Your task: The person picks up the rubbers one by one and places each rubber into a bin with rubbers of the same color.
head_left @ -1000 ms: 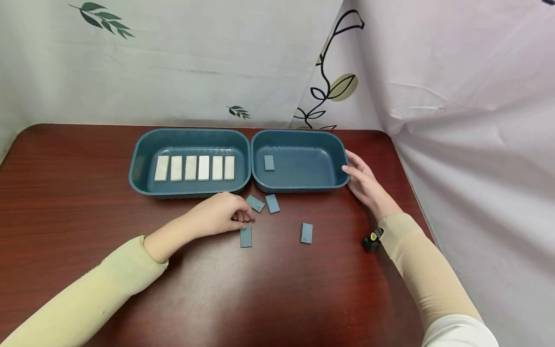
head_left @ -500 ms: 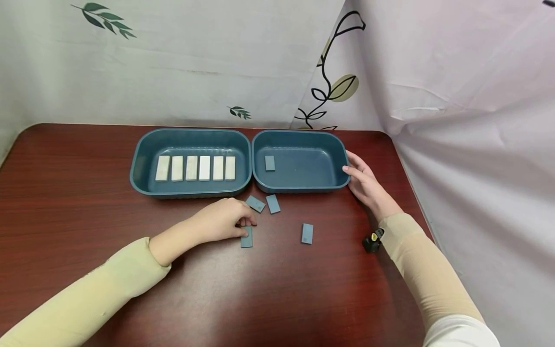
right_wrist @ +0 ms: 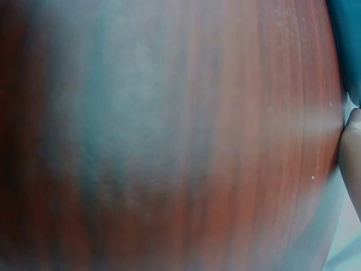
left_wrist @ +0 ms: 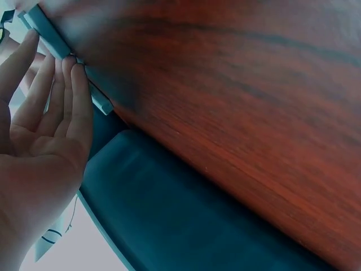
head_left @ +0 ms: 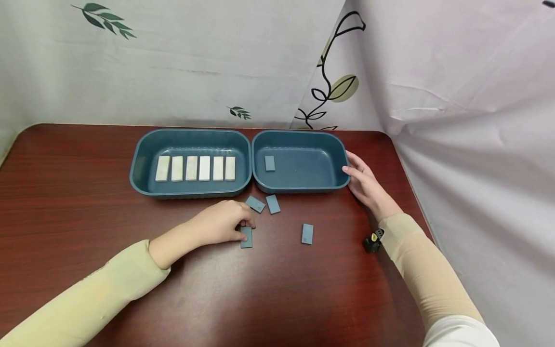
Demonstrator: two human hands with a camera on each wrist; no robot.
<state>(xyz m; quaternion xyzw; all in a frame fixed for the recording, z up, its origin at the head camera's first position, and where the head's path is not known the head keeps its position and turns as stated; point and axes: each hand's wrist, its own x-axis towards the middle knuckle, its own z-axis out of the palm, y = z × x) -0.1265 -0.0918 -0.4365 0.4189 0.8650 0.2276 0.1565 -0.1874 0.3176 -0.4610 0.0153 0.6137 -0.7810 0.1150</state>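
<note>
My left hand (head_left: 223, 221) reaches over the table in front of the trays. Its thumb and fingertips hold a small blue-grey tile (head_left: 246, 242) lying flat; the left wrist view shows the tile (left_wrist: 48, 34) between thumb and fingers. Two more tiles lie just beyond, one slanted (head_left: 255, 204) and one more upright (head_left: 273, 204). Another tile (head_left: 307, 233) lies farther right. My right hand (head_left: 366, 185) holds the right end of a blue tray (head_left: 303, 189), thumb at the rim, other fingers partly hidden outside. Inside that tray lies one blue-grey tile (head_left: 270, 163).
A second blue tray (head_left: 191, 194) touches it on the left, with several white blocks (head_left: 191, 168) standing in a row. A small black device (head_left: 371, 241) is by the right wrist. The wooden table (head_left: 277, 299) ends at a cloth backdrop (head_left: 173, 72).
The left hand has moved slightly nearer the body and down onto the tile, its thumb now over it. The right hand, the trays and the other tiles keep their places.
</note>
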